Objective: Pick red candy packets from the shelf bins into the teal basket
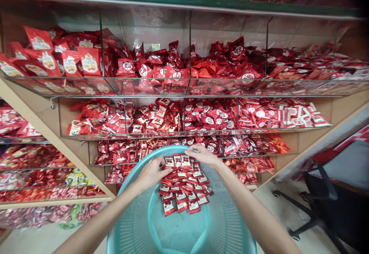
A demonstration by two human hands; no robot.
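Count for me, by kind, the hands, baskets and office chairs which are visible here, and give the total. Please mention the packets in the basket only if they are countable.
Hands: 2 (left hand, right hand)
Basket: 1
Office chair: 1
Total: 4
The packets overlap too much for an exact count.

Honestly can't read a single word on this stuff. The middle packets (155,59) on the top shelf (288,88) have white ovals (143,70) with red Chinese-looking characters, too blurry to make out. Big packets (70,62) at the left end have tiny print, also mush. The small packets (181,196) in the basket (229,223) just show fuzzy red marks.
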